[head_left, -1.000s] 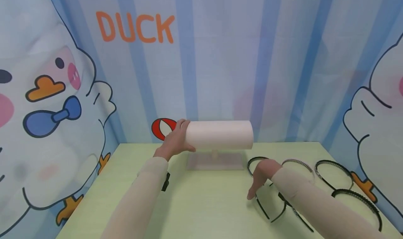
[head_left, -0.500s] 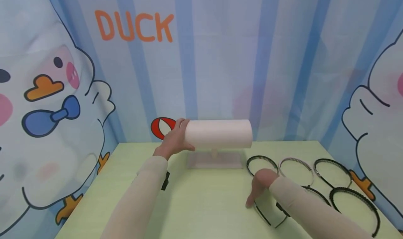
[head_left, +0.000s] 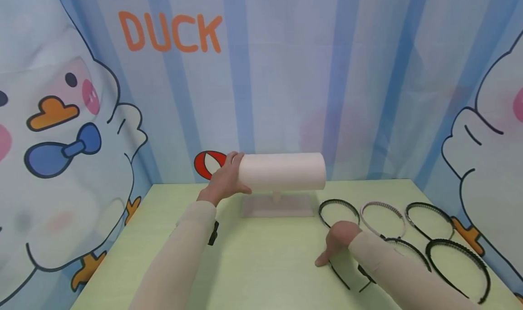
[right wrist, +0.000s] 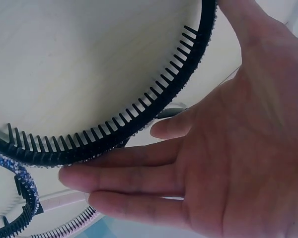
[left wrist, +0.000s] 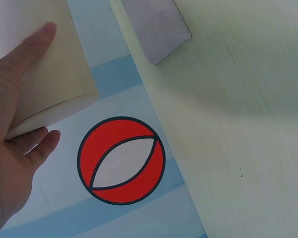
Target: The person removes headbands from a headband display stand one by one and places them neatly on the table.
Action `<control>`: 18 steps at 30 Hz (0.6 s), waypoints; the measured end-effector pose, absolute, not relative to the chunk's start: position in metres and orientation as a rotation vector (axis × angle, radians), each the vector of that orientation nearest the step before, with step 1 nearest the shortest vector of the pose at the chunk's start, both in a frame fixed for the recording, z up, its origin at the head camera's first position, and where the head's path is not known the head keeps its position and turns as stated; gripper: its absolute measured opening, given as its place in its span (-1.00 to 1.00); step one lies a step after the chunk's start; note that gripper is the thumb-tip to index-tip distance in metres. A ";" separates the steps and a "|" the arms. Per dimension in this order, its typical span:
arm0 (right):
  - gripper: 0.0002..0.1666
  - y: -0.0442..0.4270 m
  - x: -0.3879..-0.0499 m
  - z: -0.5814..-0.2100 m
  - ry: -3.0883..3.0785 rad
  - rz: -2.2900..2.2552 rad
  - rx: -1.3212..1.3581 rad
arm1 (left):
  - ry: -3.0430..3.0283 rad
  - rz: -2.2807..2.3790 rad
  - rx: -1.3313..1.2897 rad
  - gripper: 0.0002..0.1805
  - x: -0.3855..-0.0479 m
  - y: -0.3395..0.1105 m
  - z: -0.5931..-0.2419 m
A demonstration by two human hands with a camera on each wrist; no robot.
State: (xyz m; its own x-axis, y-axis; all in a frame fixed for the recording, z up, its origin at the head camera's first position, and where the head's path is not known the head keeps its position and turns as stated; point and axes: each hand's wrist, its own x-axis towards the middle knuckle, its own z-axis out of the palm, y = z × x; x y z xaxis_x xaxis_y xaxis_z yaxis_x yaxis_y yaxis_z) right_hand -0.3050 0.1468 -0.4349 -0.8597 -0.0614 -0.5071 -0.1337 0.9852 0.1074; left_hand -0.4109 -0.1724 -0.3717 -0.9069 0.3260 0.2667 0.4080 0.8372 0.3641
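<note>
A white cylindrical display stand (head_left: 286,171) stands at the back of the table, its roll lying level on a short post above a flat base (head_left: 278,205). My left hand (head_left: 224,180) grips the roll's left end. In the left wrist view, the thumb lies along one side of the roll (left wrist: 54,74), with fingertips past its end. My right hand (head_left: 341,239) is over a black toothed headband (right wrist: 154,101) at the table's right. Its fingers are nearly straight and touch the headband's outer edge; the thumb reaches towards the other side. The hand hides much of this headband in the head view.
Several other headbands lie at the right: a black one (head_left: 339,202) behind the right hand, a pink one (head_left: 382,204), and black ones (head_left: 429,205) further right, including a thick one (head_left: 461,246). A striped duck-print cloth (head_left: 278,74) hangs behind the pale table (head_left: 261,260).
My right hand has moved slightly down and left over the headband, uncovering more of the headbands behind and beside it. The left hand keeps its hold on the stand.
</note>
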 end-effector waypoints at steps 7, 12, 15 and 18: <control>-0.05 0.150 -0.300 -0.426 2.664 0.152 -0.179 | -2.838 -0.634 -0.563 0.24 -0.414 -0.174 -0.375; -0.22 0.156 -0.306 -0.412 2.759 0.063 -0.241 | -2.843 -0.628 -0.558 0.24 -0.415 -0.174 -0.375; -0.13 0.159 -0.318 -0.405 2.803 -0.024 -0.234 | -2.842 -0.628 -0.555 0.24 -0.415 -0.175 -0.374; 0.15 0.161 -0.330 -0.397 2.840 -0.156 -0.220 | -2.843 -0.633 -0.554 0.24 -0.414 -0.175 -0.374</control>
